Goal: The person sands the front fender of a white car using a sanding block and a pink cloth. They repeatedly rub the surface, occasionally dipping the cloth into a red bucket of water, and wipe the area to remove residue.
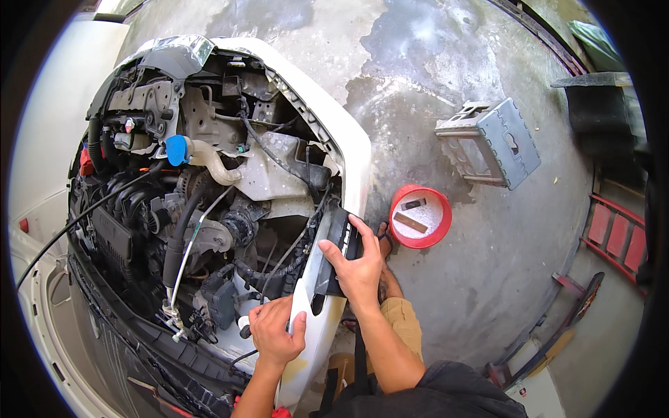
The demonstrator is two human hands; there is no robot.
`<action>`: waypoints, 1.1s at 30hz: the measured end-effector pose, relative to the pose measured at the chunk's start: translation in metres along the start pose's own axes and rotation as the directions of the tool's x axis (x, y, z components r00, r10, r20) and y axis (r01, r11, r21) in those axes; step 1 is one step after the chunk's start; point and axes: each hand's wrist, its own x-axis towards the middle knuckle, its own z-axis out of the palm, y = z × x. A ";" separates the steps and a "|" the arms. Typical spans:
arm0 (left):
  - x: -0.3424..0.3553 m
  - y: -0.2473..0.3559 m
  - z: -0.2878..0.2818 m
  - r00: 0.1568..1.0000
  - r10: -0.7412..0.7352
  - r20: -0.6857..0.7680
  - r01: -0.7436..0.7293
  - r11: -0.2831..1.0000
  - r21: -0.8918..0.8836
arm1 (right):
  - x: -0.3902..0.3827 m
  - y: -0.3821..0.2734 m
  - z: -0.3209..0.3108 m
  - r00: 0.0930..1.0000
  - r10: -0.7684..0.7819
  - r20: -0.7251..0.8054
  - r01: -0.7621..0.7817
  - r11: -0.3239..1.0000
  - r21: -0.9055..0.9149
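Note:
A car's front end with its hood area uncovered fills the left; its white fender runs toward me. My left hand is closed over the fender's inner edge, fingers curled and thumb along the white panel. Farther along that edge my right hand grips a dark oblong block, grey on one face. The thumb presses its near side and the fingers reach over its far side. The block lies against the fender where it narrows, beside a slot in the metal. The palm hides part of it.
The engine bay has a blue-capped filler neck and loose cables. On the concrete floor stand a red bucket of whitish liquid with two flat pieces in it, and a grey step stool. A red rack stands right.

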 end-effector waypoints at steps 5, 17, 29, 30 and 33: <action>0.000 0.000 0.000 1.000 0.003 -0.011 -0.003 1.000 0.003 | -0.001 -0.002 0.000 0.984 0.178 0.006 -0.177 0.982 -0.061; 0.000 0.000 0.002 0.999 0.010 -0.036 -0.011 1.000 -0.008 | -0.011 0.015 0.006 0.998 0.040 -0.045 -0.033 0.990 0.140; 0.000 0.000 0.003 1.000 0.013 -0.018 -0.013 0.999 0.039 | -0.027 0.039 0.000 0.992 0.118 0.034 -0.122 0.976 0.180; 0.000 0.000 0.003 1.000 0.016 -0.016 -0.016 0.999 0.042 | -0.027 0.041 -0.001 0.965 0.251 0.076 -0.262 0.939 0.224; 0.001 0.000 0.003 1.000 0.014 -0.002 -0.014 0.999 0.042 | -0.027 0.047 -0.004 0.993 0.091 0.077 -0.108 0.956 0.271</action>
